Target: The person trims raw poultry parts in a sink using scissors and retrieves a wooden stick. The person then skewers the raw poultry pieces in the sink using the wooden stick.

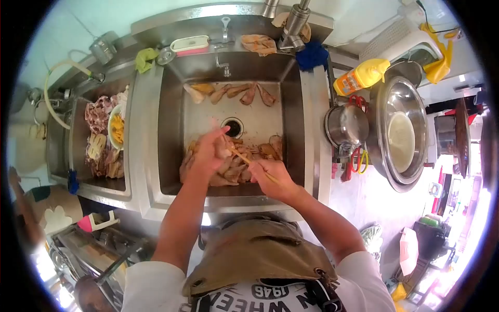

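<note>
Over the drain [233, 128] of a steel sink [179, 112], my left hand [210, 151] is closed on a pale piece of raw poultry, mostly hidden by the fingers. My right hand [274, 179] grips a thin wooden stick [240, 154], whose far end meets the piece at my left fingers. Below both hands, a pile of raw poultry pieces [223, 176] lies along the near side of the basin. Several poultry legs [236, 91] are lined up across the far side.
A left basin holds raw meat [99, 114] and a bowl [111, 130] of yellow pieces. At right stand a yellow bottle [361, 77], a lidded pot [347, 125], scissors [358, 160] and large steel bowls [384, 140]. A faucet [294, 28] and blue cloth [312, 56] are behind the sink.
</note>
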